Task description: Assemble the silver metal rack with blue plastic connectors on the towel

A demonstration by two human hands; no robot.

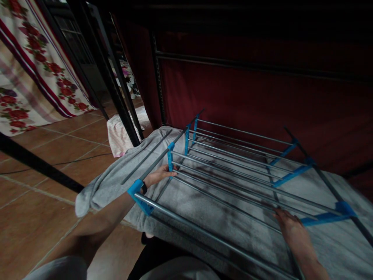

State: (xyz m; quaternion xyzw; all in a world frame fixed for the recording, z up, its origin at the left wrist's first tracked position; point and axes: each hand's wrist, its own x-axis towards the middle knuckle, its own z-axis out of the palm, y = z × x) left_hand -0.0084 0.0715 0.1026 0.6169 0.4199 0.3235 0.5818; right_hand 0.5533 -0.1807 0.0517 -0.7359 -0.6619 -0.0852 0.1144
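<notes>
Grey metal rods fill the middle of the frame: a steel drying rack with bright blue plastic joints [233, 167] stands over a grey towel [110, 182] spread beneath the bars and drooping off at centre left. Left hand [159, 175] reaches in under the side rail, fingers [171, 174] stretched out flat and close together, tips touching the blue joint on the rail. Right hand [288, 225], lower right, lies palm down on the towel under the rods, fingers slightly spread, pinching nothing. Terracotta floor tiles [43, 217] run across the lower left, a floral cloth [32, 66] hangs at upper left, and a dark red curtain [262, 97] backs the rack.
</notes>
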